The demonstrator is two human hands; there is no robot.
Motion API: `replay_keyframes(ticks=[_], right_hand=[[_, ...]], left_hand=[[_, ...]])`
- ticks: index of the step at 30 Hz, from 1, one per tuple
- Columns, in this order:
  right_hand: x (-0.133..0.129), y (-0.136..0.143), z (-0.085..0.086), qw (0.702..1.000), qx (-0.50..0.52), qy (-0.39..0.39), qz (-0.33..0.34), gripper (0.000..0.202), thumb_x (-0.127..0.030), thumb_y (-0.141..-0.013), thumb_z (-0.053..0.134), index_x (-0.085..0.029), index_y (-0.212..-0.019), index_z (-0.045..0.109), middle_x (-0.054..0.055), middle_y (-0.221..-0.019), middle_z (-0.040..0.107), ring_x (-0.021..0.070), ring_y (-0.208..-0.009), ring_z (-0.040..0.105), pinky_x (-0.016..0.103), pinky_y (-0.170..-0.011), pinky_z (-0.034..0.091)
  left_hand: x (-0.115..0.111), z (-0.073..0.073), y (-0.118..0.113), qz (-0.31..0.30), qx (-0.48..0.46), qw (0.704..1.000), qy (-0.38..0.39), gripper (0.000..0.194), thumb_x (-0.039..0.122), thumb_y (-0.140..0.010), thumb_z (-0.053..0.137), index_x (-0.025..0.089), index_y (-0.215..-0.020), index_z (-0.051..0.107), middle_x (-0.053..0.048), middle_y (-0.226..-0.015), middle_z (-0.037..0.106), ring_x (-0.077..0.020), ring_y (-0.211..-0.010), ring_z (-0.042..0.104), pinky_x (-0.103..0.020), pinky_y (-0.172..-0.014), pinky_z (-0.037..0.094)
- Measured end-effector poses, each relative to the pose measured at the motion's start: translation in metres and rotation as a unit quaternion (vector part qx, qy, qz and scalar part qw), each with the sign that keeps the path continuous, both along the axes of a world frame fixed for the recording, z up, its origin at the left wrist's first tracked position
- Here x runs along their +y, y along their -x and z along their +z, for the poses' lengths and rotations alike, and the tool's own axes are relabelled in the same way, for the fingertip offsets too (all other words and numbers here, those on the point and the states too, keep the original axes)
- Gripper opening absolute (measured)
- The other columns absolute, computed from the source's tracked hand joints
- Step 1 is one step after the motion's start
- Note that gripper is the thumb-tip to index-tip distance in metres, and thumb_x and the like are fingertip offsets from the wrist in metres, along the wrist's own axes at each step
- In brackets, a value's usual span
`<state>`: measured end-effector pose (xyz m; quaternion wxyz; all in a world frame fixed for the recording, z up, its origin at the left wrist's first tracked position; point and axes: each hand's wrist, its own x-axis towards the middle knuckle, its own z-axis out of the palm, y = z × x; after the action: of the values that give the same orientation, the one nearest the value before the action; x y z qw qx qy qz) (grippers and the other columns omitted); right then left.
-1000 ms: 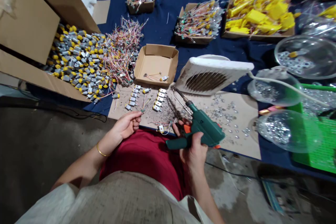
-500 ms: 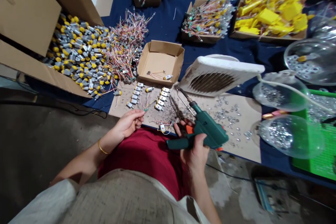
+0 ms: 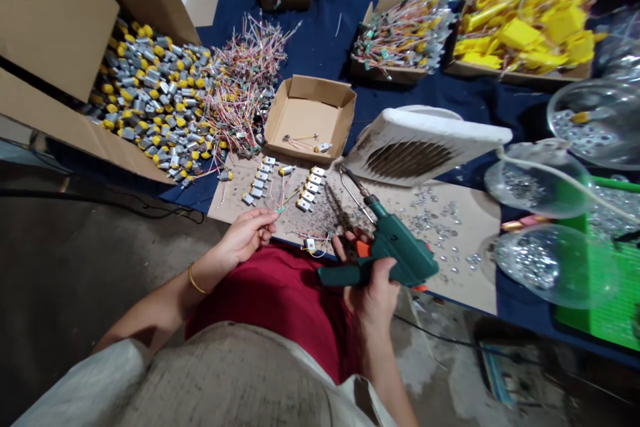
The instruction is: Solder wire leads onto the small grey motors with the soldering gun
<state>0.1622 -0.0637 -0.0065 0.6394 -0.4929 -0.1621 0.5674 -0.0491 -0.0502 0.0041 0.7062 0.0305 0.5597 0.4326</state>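
My right hand (image 3: 373, 283) grips a green soldering gun (image 3: 395, 253) by its handle, the metal tip (image 3: 350, 177) pointing up-left over a brown cardboard work sheet (image 3: 465, 233). My left hand (image 3: 247, 235) pinches a thin wire lead (image 3: 278, 205) at the sheet's near edge. Two short rows of small grey motors (image 3: 260, 180) lie on the sheet just beyond my left hand. One more motor with wires (image 3: 310, 243) rests between my hands.
A big carton spills grey-and-yellow motors (image 3: 150, 100) at left, beside a heap of coloured wires (image 3: 245, 87). A small open box (image 3: 310, 113) holds one wired motor. A white fan (image 3: 420, 143), clear bowls of metal bits (image 3: 550, 260), a yellow-parts tray (image 3: 525, 30).
Both hands keep their grip and pose. The view has drifted slightly, so everything sits a little to the right and lower in the picture.
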Motion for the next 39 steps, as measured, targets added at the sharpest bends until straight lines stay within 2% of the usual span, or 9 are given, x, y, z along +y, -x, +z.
replay_keyframes(ticks=[10,17,39], right_hand=[[-0.0001,-0.0004,-0.0020,1.000,0.004,-0.002,-0.002,0.044,-0.054,-0.075,0.074,-0.021,-0.104,0.065,0.007,-0.113,0.069,0.0261,-0.112,0.065,0.066,-0.101,0.044],[-0.0003,0.0002,0.0002,1.000,0.000,0.003,-0.004,0.044,-0.054,-0.076,0.074,-0.021,-0.104,0.065,0.006,-0.110,0.070,0.0253,-0.106,0.068,0.065,-0.098,0.047],[-0.0001,-0.0001,-0.0022,1.000,-0.001,0.000,0.005,0.045,-0.055,-0.075,0.074,-0.020,-0.103,0.065,0.007,-0.109,0.070,0.0244,-0.102,0.069,0.062,-0.099,0.048]], left_hand=[[0.0002,0.0009,-0.0002,-0.002,0.001,1.000,0.003,0.031,0.025,-0.068,0.081,0.013,-0.085,0.058,0.004,-0.056,0.058,-0.0028,-0.040,0.046,-0.014,-0.041,0.030],[-0.0002,0.0009,0.0002,-0.004,0.001,1.000,-0.003,0.027,0.023,-0.071,0.079,0.013,-0.085,0.058,0.003,-0.056,0.058,-0.0029,-0.040,0.046,-0.015,-0.041,0.030],[0.0014,0.0013,0.0050,-0.044,-0.034,0.998,0.027,0.027,0.022,-0.070,0.079,0.015,-0.079,0.055,0.002,-0.058,0.059,-0.0039,-0.041,0.046,-0.016,-0.042,0.028]])
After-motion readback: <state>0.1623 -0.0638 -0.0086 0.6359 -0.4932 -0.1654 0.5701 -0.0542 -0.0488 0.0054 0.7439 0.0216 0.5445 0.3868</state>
